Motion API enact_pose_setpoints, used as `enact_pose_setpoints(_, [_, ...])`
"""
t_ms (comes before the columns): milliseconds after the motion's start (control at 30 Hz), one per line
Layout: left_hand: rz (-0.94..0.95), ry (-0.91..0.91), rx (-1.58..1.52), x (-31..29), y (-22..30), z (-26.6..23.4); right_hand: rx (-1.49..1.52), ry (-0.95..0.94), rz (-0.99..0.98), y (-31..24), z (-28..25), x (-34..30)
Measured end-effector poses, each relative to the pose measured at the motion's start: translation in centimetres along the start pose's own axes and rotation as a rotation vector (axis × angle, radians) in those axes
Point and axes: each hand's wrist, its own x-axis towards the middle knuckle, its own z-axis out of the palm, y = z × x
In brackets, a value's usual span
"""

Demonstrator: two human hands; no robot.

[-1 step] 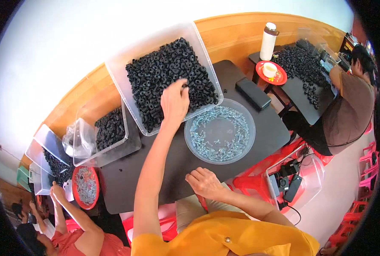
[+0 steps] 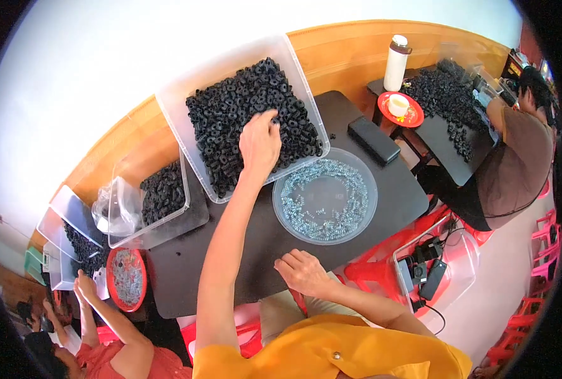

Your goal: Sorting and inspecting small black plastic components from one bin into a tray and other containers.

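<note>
My left hand (image 2: 260, 144) reaches into a large clear bin (image 2: 174, 131) heaped with small black cylindrical pieces (image 2: 230, 104) with holes through them. Its thumb and fingers are bent together at the surface of the heap; whatever is between them blends with the black pieces behind. By the near edge of the dark table, my right hand (image 2: 304, 271) is held with curled fingers, and its palm side is hidden. Between my hands, to the right, a round clear tray (image 2: 324, 196) holds many small shiny metal pieces (image 2: 351, 201), mostly in a ring.
A smaller clear bin (image 2: 115, 211) of black pieces stands left, and a black oblong case (image 2: 373, 140) lies right. On a neighbouring table, a person (image 2: 514, 164) sits by black pieces, a white flask (image 2: 396, 66) and red plate (image 2: 417, 117). Another person (image 2: 129, 357) works at lower left.
My left hand has shifted very slightly farther into the bin. My right hand stays where it was.
</note>
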Motion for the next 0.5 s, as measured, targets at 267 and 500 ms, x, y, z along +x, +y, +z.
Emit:
enact_pose_setpoints(267, [0.213, -0.176, 0.217, 5.7, -1.5, 4.4, -0.005, -0.012, 0.020, 0.0, 0.2, -0.2])
enact_pose_setpoints(500, [0.236, -0.075, 0.290, 6.3, -3.2, 3.7, 0.017, -0.051, 0.024, 0.4, -0.1, 0.0])
